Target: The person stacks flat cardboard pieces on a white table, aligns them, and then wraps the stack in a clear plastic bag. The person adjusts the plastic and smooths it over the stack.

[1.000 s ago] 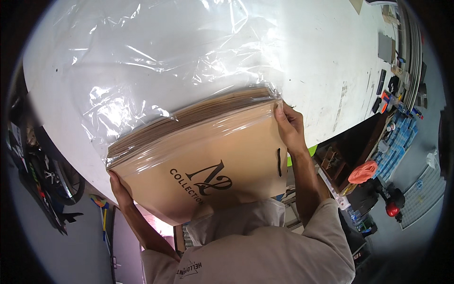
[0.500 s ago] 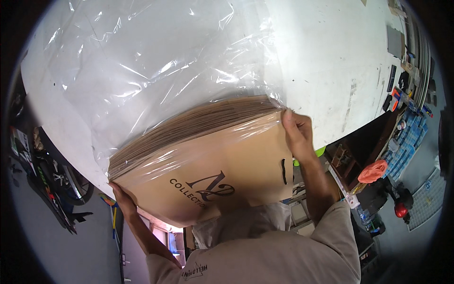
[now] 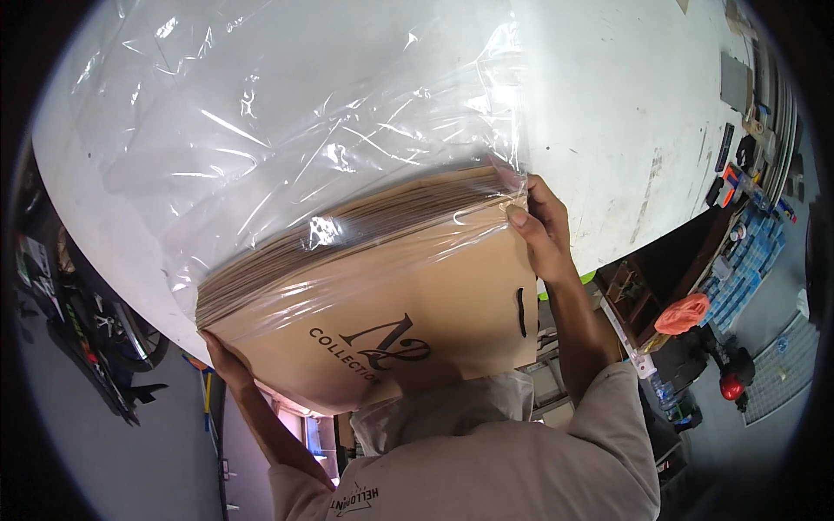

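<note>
A thick stack of brown paper bags [image 3: 408, 286] leans against my body, its top bag showing dark print and a short black handle at the right. Clear plastic film, seemingly a large bag [image 3: 261, 148], covers the stack's far edge and spreads over the white table. My left hand [image 3: 229, 360] grips the stack's near left corner, most fingers hidden beneath. At the far right corner my right hand [image 3: 543, 230] is closed, thumb on the top bag by the film's rim and fingers around the side. Another sheet of clear plastic [image 3: 452, 412] lies between the stack and my shirt.
The white table [image 3: 599, 130] stretches ahead. Tools and small items [image 3: 734, 187] line its right edge. Beyond stand a dark wooden shelf [image 3: 634, 300], blue packs [image 3: 747, 252] and an orange-red bundle [image 3: 682, 314]. A bicycle [image 3: 95, 326] is at the left.
My right thumb has moved down onto the top bag's face, and my fingers have come up around the corner. The film there is pulled tauter. My left hand is almost unmoved.
</note>
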Tool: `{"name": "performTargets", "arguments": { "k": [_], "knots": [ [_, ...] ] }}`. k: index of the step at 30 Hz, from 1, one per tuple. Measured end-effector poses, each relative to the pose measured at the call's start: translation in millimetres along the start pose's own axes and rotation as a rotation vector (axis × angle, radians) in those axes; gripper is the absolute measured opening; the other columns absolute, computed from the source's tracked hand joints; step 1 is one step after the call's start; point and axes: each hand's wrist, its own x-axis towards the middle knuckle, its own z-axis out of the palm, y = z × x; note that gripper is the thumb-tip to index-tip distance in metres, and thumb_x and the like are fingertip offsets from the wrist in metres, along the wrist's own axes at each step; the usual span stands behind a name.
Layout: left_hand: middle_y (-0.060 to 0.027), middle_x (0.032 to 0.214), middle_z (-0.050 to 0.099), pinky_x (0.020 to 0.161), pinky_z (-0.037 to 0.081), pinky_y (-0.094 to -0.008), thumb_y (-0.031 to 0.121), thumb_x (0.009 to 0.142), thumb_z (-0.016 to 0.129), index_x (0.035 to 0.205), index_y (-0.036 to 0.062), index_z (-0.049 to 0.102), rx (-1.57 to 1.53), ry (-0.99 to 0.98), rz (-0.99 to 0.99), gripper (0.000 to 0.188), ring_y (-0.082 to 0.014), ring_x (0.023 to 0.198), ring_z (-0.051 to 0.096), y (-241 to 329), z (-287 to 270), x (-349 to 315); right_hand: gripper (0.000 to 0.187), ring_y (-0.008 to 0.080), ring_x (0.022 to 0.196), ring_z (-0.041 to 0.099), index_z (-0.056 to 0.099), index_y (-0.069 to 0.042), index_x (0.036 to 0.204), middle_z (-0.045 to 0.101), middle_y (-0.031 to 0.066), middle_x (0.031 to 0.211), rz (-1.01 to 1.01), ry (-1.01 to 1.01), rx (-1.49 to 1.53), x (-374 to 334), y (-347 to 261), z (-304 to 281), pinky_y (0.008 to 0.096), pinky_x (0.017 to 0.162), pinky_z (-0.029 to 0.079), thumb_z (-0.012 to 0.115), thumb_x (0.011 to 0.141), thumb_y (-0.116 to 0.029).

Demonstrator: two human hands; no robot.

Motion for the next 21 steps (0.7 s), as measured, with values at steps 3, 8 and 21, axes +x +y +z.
{"name": "performTargets", "arguments": {
  "k": [3,8,21],
  "knots": [
    [-0.0138,0.142,0.051,0.113,0.033,-0.0377,0.05,0.11,0.03,0.146,-0.0022,0.043,0.048,0.079,-0.031,0.065,-0.0233,0.13,0.048,2,4,-2,0.047,0.0173,0.12,0.054,0.051,0.004,0.135,0.062,0.0123,0.128,0.047,-0.037,0.087,1,7,-8,0.033,0.105,0.04,0.064,0.096,-0.019],
    [-0.0134,0.138,0.054,0.108,0.039,-0.038,0.049,0.11,0.034,0.144,-0.0025,0.045,-0.04,0.096,-0.044,0.063,-0.0226,0.126,0.051,12,17,-6,0.051,0.0192,0.119,0.055,0.05,0.004,0.137,0.062,0.0132,0.126,-0.044,0.027,0.148,3,2,7,0.0353,0.104,0.04,0.063,0.094,-0.019],
    [-0.0128,0.137,0.055,0.103,0.044,-0.039,0.041,0.108,0.046,0.142,-0.0034,0.047,-0.036,0.129,0.024,0.055,-0.0214,0.12,0.055,-3,-4,3,0.047,0.0185,0.116,0.057,0.054,0.005,0.134,0.064,0.0133,0.124,0.014,-0.002,0.223,-3,6,3,0.0337,0.103,0.041,0.063,0.094,-0.019]
  ]
}}
